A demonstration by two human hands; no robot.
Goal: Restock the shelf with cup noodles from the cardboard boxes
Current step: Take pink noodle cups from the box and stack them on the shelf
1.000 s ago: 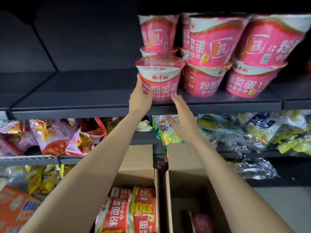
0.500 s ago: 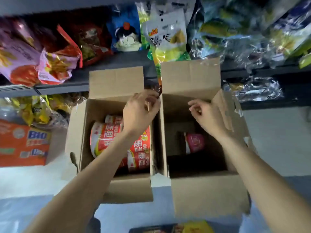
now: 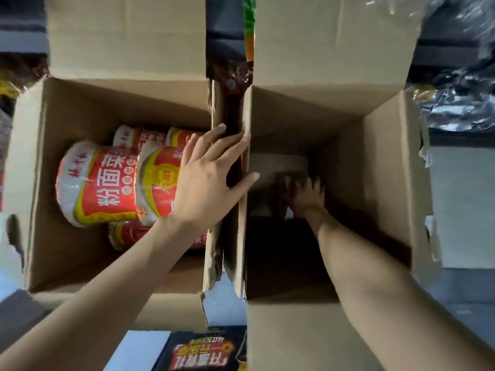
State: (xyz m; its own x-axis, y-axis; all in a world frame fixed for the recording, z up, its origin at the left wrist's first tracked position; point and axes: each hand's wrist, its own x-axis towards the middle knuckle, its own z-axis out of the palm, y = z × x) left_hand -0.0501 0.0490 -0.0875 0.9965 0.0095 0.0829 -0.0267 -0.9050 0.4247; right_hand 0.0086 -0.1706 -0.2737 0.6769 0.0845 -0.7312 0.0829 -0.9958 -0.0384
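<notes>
Pale grey floor [image 3: 460, 204] at the right, in soft light, and again lower at the left edge. Dark shelving [image 3: 452, 46] across the top, mostly in shadow. Crinkled silver and dark snack bags [image 3: 460, 103] piled at the upper right, catching small bright reflections. A green and orange packet [image 3: 248, 30] upright at the top centre, with a dark reddish bag [image 3: 233, 79] below it. A dark packet with red and yellow print [image 3: 206, 352] at the bottom edge, beside a pale flat surface [image 3: 139, 349]. Blurred colourful packets [image 3: 5, 87] at the far left
</notes>
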